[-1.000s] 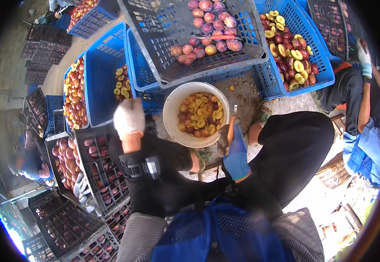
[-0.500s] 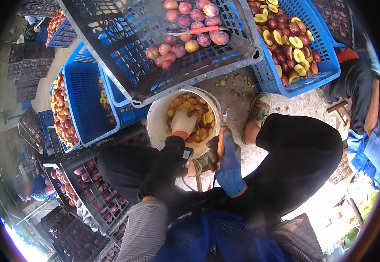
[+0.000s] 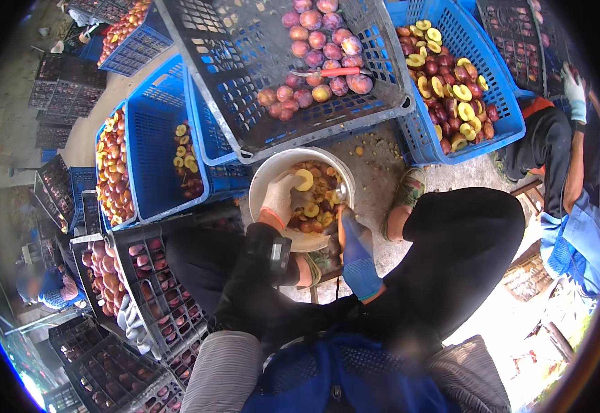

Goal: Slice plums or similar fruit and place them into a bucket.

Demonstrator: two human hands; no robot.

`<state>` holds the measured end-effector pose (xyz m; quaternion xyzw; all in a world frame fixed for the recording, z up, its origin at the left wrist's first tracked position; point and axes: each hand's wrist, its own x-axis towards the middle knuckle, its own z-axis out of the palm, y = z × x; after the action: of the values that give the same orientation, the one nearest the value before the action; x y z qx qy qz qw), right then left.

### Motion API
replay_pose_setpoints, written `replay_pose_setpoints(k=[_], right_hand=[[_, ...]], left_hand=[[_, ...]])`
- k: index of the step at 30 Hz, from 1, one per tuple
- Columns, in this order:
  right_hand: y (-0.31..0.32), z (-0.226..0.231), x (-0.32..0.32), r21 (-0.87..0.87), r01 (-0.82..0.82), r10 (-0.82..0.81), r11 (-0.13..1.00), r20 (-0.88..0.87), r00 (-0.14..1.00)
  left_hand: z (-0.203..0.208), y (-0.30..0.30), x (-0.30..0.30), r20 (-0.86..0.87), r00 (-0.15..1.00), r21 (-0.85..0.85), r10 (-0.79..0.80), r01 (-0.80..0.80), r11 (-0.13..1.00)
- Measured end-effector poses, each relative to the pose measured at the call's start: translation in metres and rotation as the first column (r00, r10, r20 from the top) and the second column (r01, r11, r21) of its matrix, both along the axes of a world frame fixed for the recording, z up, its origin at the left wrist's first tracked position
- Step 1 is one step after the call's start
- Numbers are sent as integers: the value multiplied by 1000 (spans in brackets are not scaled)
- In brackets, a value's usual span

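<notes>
Over a white bucket [image 3: 259, 180] between my knees, my left hand [image 3: 281, 195] in a pale glove pinches a halved plum [image 3: 305, 180], its yellow cut face showing. My right hand [image 3: 359, 253], in a blue and dark glove, closes round the orange handle of a small pitting tool [image 3: 341, 224]. The tool's shiny metal tip is by the bucket's right inner wall, a little apart from the plum half. Plum halves and bits [image 3: 314, 213] lie in the bucket below.
A tilted black crate [image 3: 259, 131] ahead holds whole plums and red-handled pruning shears [image 3: 327, 71]. Blue crates of halved plums stand at right [image 3: 482, 148] and left [image 3: 166, 186]. Black crates [image 3: 141, 303] of plums are at my left. Another person [image 3: 575, 138] is at right.
My left hand has come up from the fruit in the bucket with a plum half. My right hand has brought the tool's tip over the bucket. The whole view has shifted slightly.
</notes>
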<state>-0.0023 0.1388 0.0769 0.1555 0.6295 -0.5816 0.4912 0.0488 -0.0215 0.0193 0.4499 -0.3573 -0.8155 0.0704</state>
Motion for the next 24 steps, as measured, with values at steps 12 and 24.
replay_pose_setpoints(k=[12, 24], right_hand=[[11, -2, 46, 85, -514, 389, 854, -760, 521], [3, 2, 63, 170, -578, 490, 798, -742, 457]], left_hand=[[83, 58, 45, -265, 896, 203, 357, -310, 929], [60, 55, 63, -176, 852, 182, 494, -465, 867]])
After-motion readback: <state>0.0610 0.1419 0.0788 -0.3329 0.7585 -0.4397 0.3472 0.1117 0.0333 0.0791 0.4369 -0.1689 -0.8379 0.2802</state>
